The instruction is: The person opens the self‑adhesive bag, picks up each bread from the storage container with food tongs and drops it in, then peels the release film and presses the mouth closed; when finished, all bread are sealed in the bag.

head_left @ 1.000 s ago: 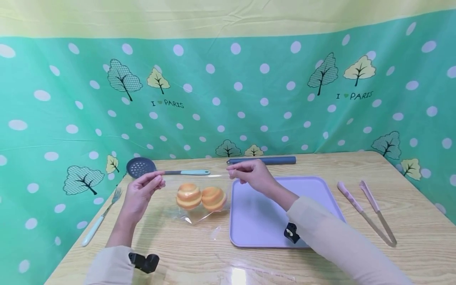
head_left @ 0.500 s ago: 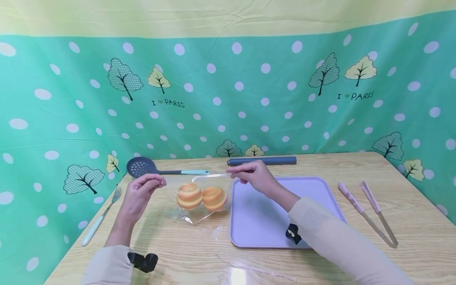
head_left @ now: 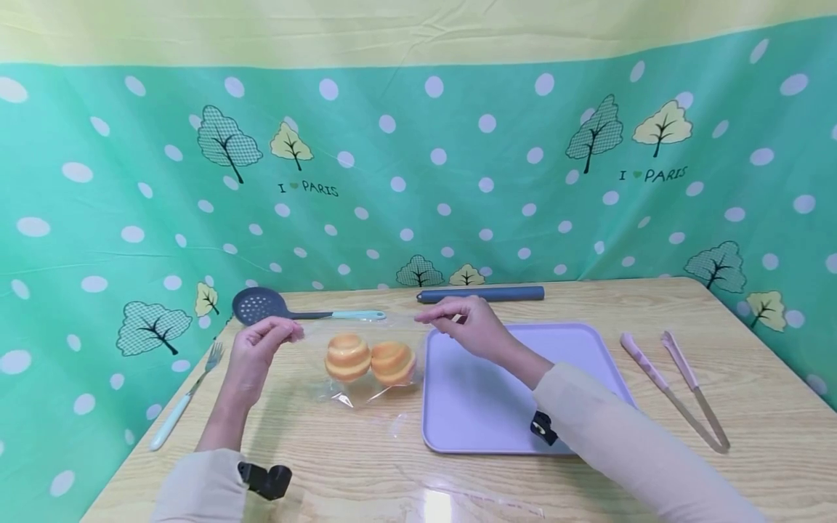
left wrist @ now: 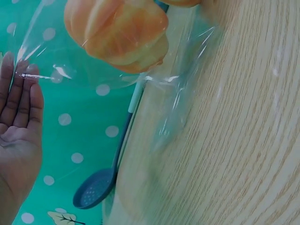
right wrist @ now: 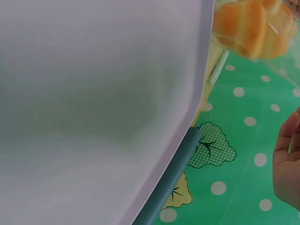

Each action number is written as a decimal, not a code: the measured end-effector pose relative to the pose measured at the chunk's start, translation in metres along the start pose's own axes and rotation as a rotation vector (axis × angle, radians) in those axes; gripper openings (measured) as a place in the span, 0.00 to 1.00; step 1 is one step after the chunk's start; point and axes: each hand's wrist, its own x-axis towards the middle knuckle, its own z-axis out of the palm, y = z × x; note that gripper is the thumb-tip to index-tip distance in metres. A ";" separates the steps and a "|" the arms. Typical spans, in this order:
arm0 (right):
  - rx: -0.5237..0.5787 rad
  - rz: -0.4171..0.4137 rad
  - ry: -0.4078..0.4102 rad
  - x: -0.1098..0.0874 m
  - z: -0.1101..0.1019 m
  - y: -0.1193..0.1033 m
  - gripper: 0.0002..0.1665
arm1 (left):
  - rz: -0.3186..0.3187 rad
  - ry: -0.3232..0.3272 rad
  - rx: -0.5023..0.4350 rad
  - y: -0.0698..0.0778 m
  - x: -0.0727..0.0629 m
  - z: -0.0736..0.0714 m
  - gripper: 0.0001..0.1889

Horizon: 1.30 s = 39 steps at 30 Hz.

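Two golden-brown, ridged bread rolls (head_left: 348, 358) sit side by side in a clear plastic bag (head_left: 341, 399), which hangs upright a little over the table. My left hand (head_left: 256, 357) pinches the bag's upper left corner between thumb and fingers. At the upper right corner, my right hand (head_left: 476, 328) pinches the film, with its wrist over the lilac tray (head_left: 497, 407). In the left wrist view one roll (left wrist: 117, 33) shows large through the film, beside the fingers. From the right wrist, a roll (right wrist: 253, 30) appears beyond the tray rim. The bag's top edge is faint.
Behind the bag lies a skimmer (head_left: 259, 306) with a mint handle. A dark blue rod (head_left: 484, 294) lies along the back edge. A fork (head_left: 186, 399) is at the left, and pink-handled tongs (head_left: 696, 407) are right of the tray.
Both hands keep their grip on the bag's upper corners and have barely moved. The glint along the bag's top edge has faded, and the rolls hang almost where they were.
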 end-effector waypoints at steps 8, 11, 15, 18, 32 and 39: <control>0.011 0.026 0.012 -0.002 -0.006 0.001 0.12 | -0.048 0.044 0.026 -0.004 0.000 0.001 0.04; 0.047 0.027 -0.023 -0.003 -0.006 0.002 0.18 | -0.014 0.007 -0.037 -0.006 0.001 0.002 0.09; 0.080 0.040 -0.071 -0.003 -0.004 0.002 0.26 | 0.028 -0.046 -0.149 -0.008 0.001 0.003 0.14; 0.043 0.053 -0.070 -0.002 0.000 0.001 0.23 | 0.042 -0.056 -0.179 -0.009 0.001 0.004 0.15; 0.059 0.110 0.022 0.000 0.006 -0.003 0.12 | -0.027 -0.019 -0.085 -0.012 0.001 0.003 0.11; 0.083 0.105 0.032 0.000 0.006 -0.003 0.14 | -0.026 0.044 -0.046 -0.010 0.003 0.004 0.09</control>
